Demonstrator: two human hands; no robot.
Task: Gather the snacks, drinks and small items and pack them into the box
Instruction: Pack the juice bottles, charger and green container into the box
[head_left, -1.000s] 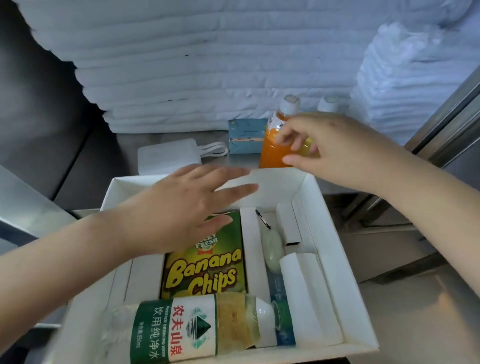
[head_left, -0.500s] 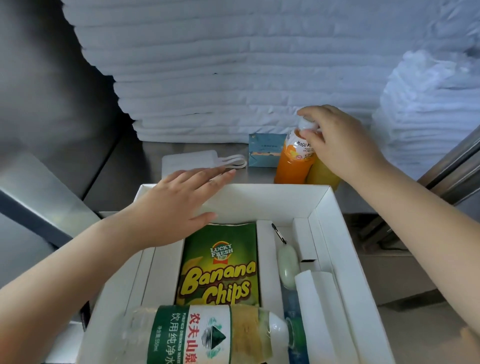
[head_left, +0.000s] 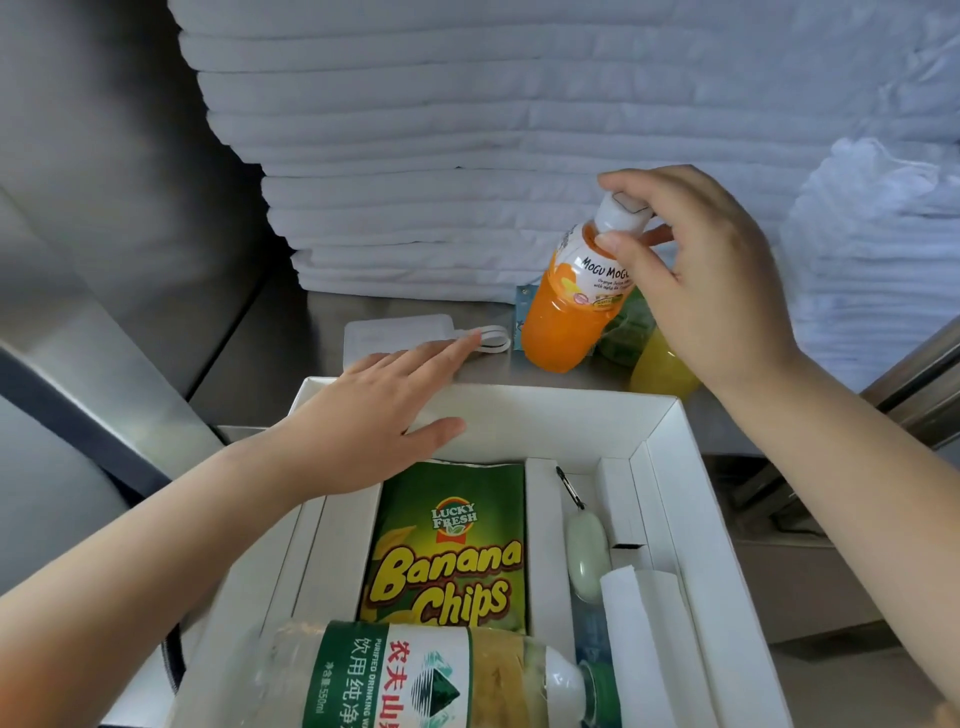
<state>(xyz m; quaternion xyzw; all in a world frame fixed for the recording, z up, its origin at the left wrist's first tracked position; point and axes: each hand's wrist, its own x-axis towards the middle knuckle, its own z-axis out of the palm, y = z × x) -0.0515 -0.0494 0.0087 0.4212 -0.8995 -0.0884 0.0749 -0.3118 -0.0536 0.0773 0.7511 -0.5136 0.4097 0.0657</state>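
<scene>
My right hand (head_left: 691, 270) pinches the white cap of an orange Mogu Mogu juice bottle (head_left: 566, 317), which is tilted and lifted just behind the white box (head_left: 670, 447). My left hand (head_left: 379, 415) rests flat, fingers straight, on the box's far left rim. Inside the box lie a green Banana Chips bag (head_left: 452, 545), a water bottle (head_left: 415, 680) with a green label across the front, and a pale oval item (head_left: 587, 551) on a clip. A yellow drink bottle (head_left: 660, 369) stands under my right wrist, mostly hidden.
A white charger with a looped cable (head_left: 400, 338) lies on the steel counter behind the box. A small teal box (head_left: 522, 306) peeks out behind the orange bottle. Stacks of folded white towels (head_left: 467, 156) fill the back. A rolled white paper (head_left: 644, 623) lies in the box's right compartment.
My right hand has closed on the orange bottle's cap and lifted and tilted it. My left hand has moved forward onto the box's far rim.
</scene>
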